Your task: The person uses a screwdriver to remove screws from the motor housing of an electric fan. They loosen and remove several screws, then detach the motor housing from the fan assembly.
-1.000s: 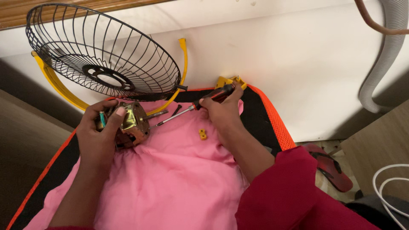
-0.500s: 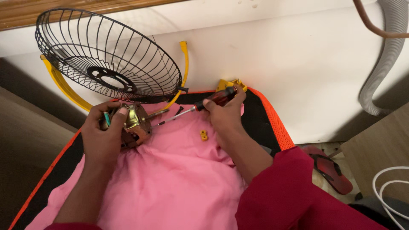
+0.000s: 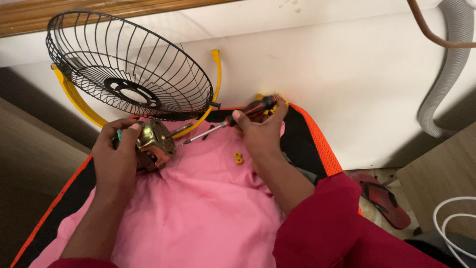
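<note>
My left hand (image 3: pixel 116 156) grips a brass-coloured fan motor (image 3: pixel 153 144) with its shaft pointing right, resting on a pink cloth (image 3: pixel 198 203). My right hand (image 3: pixel 258 131) holds a screwdriver (image 3: pixel 230 120) with a dark red and black handle. Its metal tip points left and sits just right of the motor, close to the shaft. A small yellow plastic piece (image 3: pixel 238 158) lies on the cloth below my right hand.
A black wire fan guard (image 3: pixel 126 67) on a curved yellow bracket (image 3: pixel 74 99) leans against the white wall behind the motor. The cloth covers a black mat with an orange edge (image 3: pixel 320 141). A grey corrugated hose (image 3: pixel 444 74), a red sandal (image 3: pixel 384 196) and white cable (image 3: pixel 453 218) are at right.
The screwdriver tip has shifted slightly up and toward the motor shaft. My left hand has turned the motor a little. The view has drifted slightly.
</note>
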